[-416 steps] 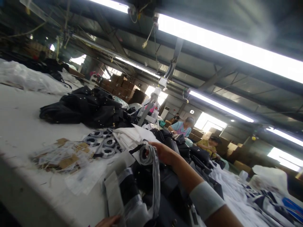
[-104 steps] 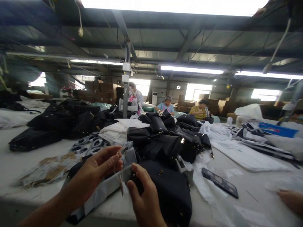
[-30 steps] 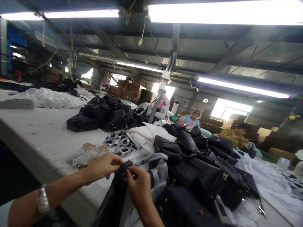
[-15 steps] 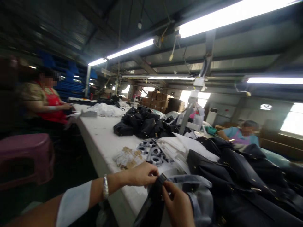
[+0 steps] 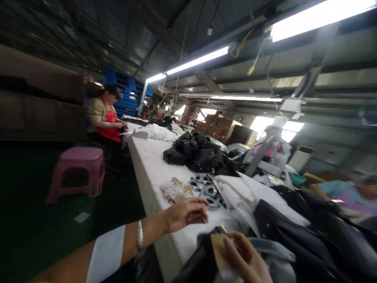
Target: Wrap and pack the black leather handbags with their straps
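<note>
My left hand (image 5: 185, 214) hovers over the white table's near edge (image 5: 153, 196), fingers loosely curled with nothing visible in them, a bracelet on the wrist. My right hand (image 5: 246, 259) is at the bottom, fingers pinched on a small brown card tag (image 5: 218, 244) that lies against a black strap (image 5: 196, 263) hanging off the table. Clear plastic wrapping (image 5: 273, 255) lies just right of that hand. A black bag (image 5: 294, 232) rests beyond it.
Paper tags (image 5: 173, 192) and rolled straps (image 5: 206, 188) lie past my left hand, then white cloth (image 5: 244, 192) and a heap of black bags (image 5: 200, 151). A person in a red apron (image 5: 106, 118) works at the far end; a pink stool (image 5: 78, 169) stands on the floor at left.
The view has swung left. My left hand has let go of the strap end and drawn away; my right hand now pinches a brown tag at the strap.
</note>
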{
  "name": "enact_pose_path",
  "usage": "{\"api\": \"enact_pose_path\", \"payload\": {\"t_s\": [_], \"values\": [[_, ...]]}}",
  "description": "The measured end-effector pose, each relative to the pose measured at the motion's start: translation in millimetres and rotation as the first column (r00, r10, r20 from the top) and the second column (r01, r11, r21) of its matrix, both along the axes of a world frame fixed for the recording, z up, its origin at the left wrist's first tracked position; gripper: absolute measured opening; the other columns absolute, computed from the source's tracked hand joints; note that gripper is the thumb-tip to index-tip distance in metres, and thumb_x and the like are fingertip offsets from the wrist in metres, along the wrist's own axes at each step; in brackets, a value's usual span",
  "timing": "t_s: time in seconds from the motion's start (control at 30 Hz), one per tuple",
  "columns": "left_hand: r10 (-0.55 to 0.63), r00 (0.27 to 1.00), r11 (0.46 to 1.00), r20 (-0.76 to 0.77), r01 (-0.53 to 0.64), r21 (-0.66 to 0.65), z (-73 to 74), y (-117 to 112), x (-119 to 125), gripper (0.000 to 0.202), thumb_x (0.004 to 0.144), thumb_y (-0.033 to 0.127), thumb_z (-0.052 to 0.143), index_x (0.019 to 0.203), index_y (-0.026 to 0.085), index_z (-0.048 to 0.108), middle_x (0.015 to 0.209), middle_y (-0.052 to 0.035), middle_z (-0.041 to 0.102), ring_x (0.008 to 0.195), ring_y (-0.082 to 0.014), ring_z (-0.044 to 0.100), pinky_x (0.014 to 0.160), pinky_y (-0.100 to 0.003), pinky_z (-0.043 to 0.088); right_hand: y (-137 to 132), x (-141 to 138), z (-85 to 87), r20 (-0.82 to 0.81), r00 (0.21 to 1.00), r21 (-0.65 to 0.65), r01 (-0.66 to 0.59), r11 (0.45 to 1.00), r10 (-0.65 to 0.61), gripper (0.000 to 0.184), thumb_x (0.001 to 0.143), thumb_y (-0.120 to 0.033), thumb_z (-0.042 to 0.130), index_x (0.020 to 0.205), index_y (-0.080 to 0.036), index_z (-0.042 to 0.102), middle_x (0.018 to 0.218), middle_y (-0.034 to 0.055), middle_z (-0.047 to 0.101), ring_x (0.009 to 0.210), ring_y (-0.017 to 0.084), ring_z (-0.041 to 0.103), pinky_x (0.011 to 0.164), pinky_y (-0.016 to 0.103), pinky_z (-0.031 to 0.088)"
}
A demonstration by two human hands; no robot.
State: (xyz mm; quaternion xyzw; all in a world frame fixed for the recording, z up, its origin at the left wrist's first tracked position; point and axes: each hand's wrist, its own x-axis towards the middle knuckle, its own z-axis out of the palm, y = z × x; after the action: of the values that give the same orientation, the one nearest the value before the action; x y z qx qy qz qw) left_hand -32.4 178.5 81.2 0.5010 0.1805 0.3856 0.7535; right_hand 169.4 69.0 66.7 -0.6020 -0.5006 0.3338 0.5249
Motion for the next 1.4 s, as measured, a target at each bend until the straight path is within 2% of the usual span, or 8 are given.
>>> {"api": "enact_pose_path", "payload": {"t_s": [0.13, 0.23, 0.4, 0.57, 0.67, 0.73, 1.3, 1.4], "values": [[0.017, 0.996, 0.998, 0.090, -0.012, -0.065, 1.0, -7.9, -3.2, 0.031, 0.086, 0.027, 0.077, 0.115, 0.022, 0.069, 0.095, 0.0011, 0.070, 0.084, -0.0099, 0.069, 0.093, -0.026, 0.054, -10.5, 1.8, 8.6, -0.363, 0.926, 0.004, -0.105, 0.994, 0.099, 0.050, 0.066, -0.059, 0.086, 0.097, -0.022, 0.071, 0.076, 0.0011, 0.067, 0.058, 0.013, 0.058, 0.053, 0.022, 0.045], [0.013, 0.999, 0.999, 0.047, -0.011, -0.046, -1.8, -11.5, -2.7, 0.037, 0.083, 0.022, 0.080, 0.119, 0.028, 0.070, 0.116, 0.0003, 0.070, 0.078, -0.0059, 0.066, 0.080, -0.019, 0.055, -20.1, -3.7, 17.3, -0.418, 0.876, 0.087, -0.224, 0.971, 0.239, 0.044, 0.075, -0.050, 0.084, 0.108, -0.021, 0.076, 0.099, 0.0068, 0.074, 0.079, 0.018, 0.067, 0.071, 0.027, 0.053], [0.038, 0.998, 0.995, -0.047, -0.033, 0.097, -10.1, -20.2, -0.2, 0.049, 0.080, 0.027, 0.085, 0.126, 0.030, 0.069, 0.134, -0.0067, 0.067, 0.097, -0.0163, 0.069, 0.067, -0.019, 0.054, -29.4, -15.8, 23.1, -0.185, 0.939, 0.179, -0.259, 0.949, 0.291, 0.032, 0.081, -0.032, 0.078, 0.112, -0.024, 0.077, 0.102, 0.0062, 0.075, 0.093, 0.023, 0.070, 0.079, 0.030, 0.054], [0.066, 0.994, 0.982, -0.085, -0.049, 0.181, -13.2, -19.2, -0.1, 0.063, 0.070, 0.029, 0.092, 0.128, 0.028, 0.067, 0.128, -0.0080, 0.073, 0.124, -0.0251, 0.062, 0.097, -0.031, 0.053, -23.7, -20.9, 24.2, 0.241, 0.964, 0.347, 0.021, 0.938, -0.111, 0.011, 0.082, -0.023, 0.071, 0.083, -0.024, 0.082, 0.098, 0.0067, 0.070, 0.079, 0.018, 0.064, 0.065, 0.025, 0.050], [0.055, 0.993, 0.980, -0.108, -0.033, 0.195, -11.1, -18.9, -0.1, 0.066, 0.069, 0.033, 0.093, 0.129, 0.027, 0.066, 0.128, -0.0085, 0.073, 0.125, -0.0284, 0.063, 0.104, -0.039, 0.051, -17.6, -23.3, 25.5, 0.244, 0.962, 0.367, 0.021, 0.930, -0.118, 0.012, 0.084, -0.023, 0.070, 0.083, -0.024, 0.083, 0.102, 0.0068, 0.073, 0.072, 0.016, 0.063, 0.061, 0.024, 0.048], [0.057, 0.993, 0.978, -0.108, -0.034, 0.207, -8.8, -20.5, 1.3, 0.068, 0.070, 0.036, 0.092, 0.131, 0.028, 0.063, 0.129, -0.0075, 0.072, 0.124, -0.0285, 0.064, 0.106, -0.040, 0.051, -14.5, -24.4, 26.1, 0.215, 0.975, 0.322, -0.016, 0.947, -0.057, 0.017, 0.086, -0.023, 0.067, 0.093, -0.024, 0.083, 0.084, 0.0039, 0.076, 0.064, 0.016, 0.061, 0.059, 0.024, 0.047], [0.323, 0.937, 0.919, -0.132, -0.278, 0.279, 11.6, -30.4, 18.3, 0.092, 0.071, 0.050, 0.086, 0.149, 0.024, 0.044, 0.105, -0.0059, 0.078, 0.109, -0.0267, 0.068, 0.093, -0.031, 0.055, -8.1, -25.1, 57.4, 0.428, 0.903, 0.259, -0.150, 0.954, 0.026, 0.023, 0.093, -0.028, 0.062, 0.100, -0.029, 0.084, 0.075, -0.0006, 0.077, 0.068, 0.017, 0.066, 0.064, 0.023, 0.044], [0.347, 0.916, 0.869, -0.203, -0.232, 0.437, 15.8, -29.6, 20.0, 0.080, 0.075, 0.049, 0.082, 0.145, 0.025, 0.051, 0.102, -0.0050, 0.075, 0.101, -0.0268, 0.070, 0.087, -0.033, 0.057, -7.2, -24.7, 59.4, 0.472, 0.882, 0.241, -0.123, 0.963, -0.006, 0.021, 0.087, -0.022, 0.064, 0.086, -0.024, 0.084, 0.063, -0.0018, 0.070, 0.061, 0.015, 0.059, 0.059, 0.022, 0.040]]}}
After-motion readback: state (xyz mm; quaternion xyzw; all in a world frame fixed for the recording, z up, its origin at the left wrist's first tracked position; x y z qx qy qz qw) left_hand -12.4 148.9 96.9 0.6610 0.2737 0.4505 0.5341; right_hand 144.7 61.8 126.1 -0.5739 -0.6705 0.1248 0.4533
